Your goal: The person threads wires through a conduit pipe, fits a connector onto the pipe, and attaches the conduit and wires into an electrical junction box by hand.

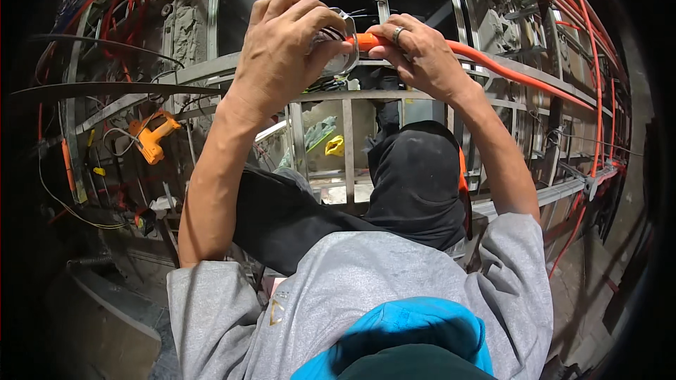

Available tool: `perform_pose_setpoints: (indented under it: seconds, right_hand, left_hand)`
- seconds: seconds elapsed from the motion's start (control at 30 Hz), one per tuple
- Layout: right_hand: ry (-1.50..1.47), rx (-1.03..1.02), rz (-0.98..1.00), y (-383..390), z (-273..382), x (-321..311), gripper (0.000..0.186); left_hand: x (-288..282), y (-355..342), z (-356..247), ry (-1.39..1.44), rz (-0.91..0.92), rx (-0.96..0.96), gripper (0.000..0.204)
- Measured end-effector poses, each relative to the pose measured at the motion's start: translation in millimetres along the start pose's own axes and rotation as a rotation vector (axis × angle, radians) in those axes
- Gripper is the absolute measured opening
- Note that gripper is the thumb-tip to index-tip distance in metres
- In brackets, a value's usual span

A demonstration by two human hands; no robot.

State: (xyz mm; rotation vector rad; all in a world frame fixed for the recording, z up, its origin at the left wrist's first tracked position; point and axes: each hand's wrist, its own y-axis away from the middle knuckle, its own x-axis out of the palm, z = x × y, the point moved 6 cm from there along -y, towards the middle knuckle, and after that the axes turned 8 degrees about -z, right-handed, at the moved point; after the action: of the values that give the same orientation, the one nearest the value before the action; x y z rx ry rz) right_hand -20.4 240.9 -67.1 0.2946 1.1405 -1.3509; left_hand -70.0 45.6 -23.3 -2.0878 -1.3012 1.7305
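Up ahead, my left hand is closed around a small round metal box with a pale rim, which looks like an electrical junction box. An orange conduit runs in from the right, and its orange end fitting meets the box's side. Whether the fitting is seated in the box or only held against it, I cannot tell. My right hand, a ring on one finger, grips the conduit just behind that fitting. The left fingers and palm hide much of the box. Thin wires show behind it.
Metal framing crosses below my hands. An orange power tool hangs at left, with a coiled red hose or cable above it. A yellow object lies beyond my knees. More orange conduits run along the right.
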Motion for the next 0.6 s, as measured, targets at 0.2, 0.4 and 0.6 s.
perform_pose_setpoints:
  seconds: [0.2,0.4,0.6]
  right_hand:
    - [-0.021,0.026,-0.057,4,2,2,0.033]
    - [0.045,0.026,-0.132,11,-2,4,0.029]
    - [0.039,0.034,-0.116,11,0,7,0.029]
  left_hand:
    - [6,-3,-2,-0.123,0.149,-0.07,0.027]
    - [8,-4,-25,-0.261,0.186,0.131,0.017]
    - [-2,12,-35,-0.285,0.136,0.13,0.018]
